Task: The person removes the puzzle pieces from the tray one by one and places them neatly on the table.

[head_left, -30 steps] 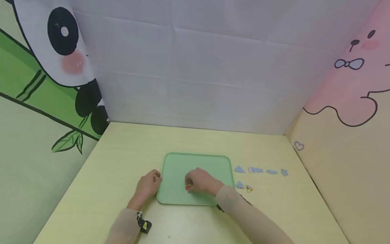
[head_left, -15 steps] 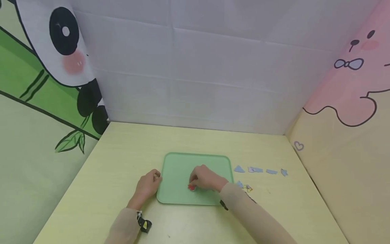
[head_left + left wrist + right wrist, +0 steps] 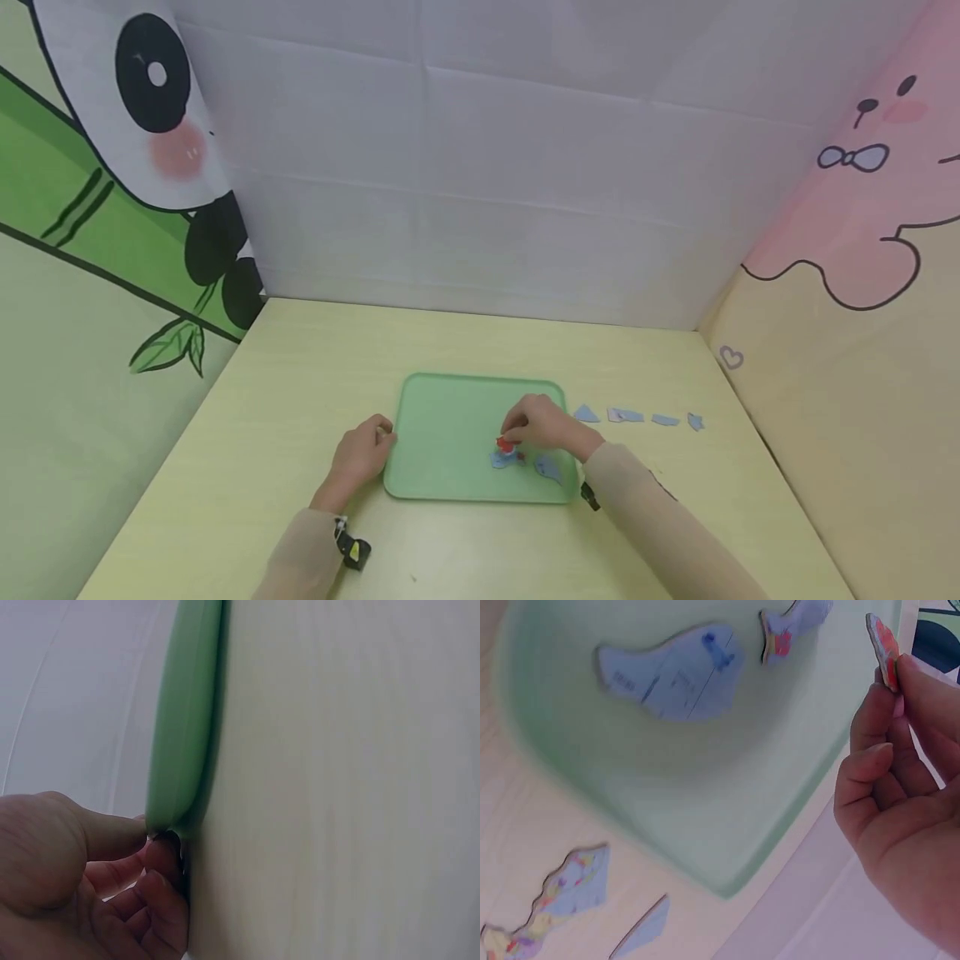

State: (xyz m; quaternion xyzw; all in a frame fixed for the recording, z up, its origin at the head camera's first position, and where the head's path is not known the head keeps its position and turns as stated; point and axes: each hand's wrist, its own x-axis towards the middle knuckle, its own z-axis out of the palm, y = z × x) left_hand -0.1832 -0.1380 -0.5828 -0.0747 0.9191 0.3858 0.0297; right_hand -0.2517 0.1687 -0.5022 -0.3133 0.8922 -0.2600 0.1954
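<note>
A pale green tray (image 3: 442, 425) lies on the table. At its left edge my left hand (image 3: 362, 454) pinches the rim, thumb (image 3: 116, 834) on the rim and fingers curled below it. Over the tray's right half, my right hand (image 3: 542, 422) pinches a small red puzzle piece (image 3: 886, 651) between thumb and forefinger. In the right wrist view that piece is held up on edge, apart from the tray. Two puzzle pieces lie on the tray near this hand: a larger light-blue one (image 3: 676, 675) and a blue one with a red patch (image 3: 799, 628).
Right of the tray, several light-blue puzzle pieces lie in a row, among them a triangular piece (image 3: 586, 413) and a far-right piece (image 3: 696, 422). A blue and yellow piece (image 3: 576, 883) lies outside the tray's corner. A white wall (image 3: 480, 183) stands behind.
My right hand has moved right and slightly away across the tray, carrying the red puzzle piece. Two blue pieces on the tray have come into view. My left hand stays at the rim.
</note>
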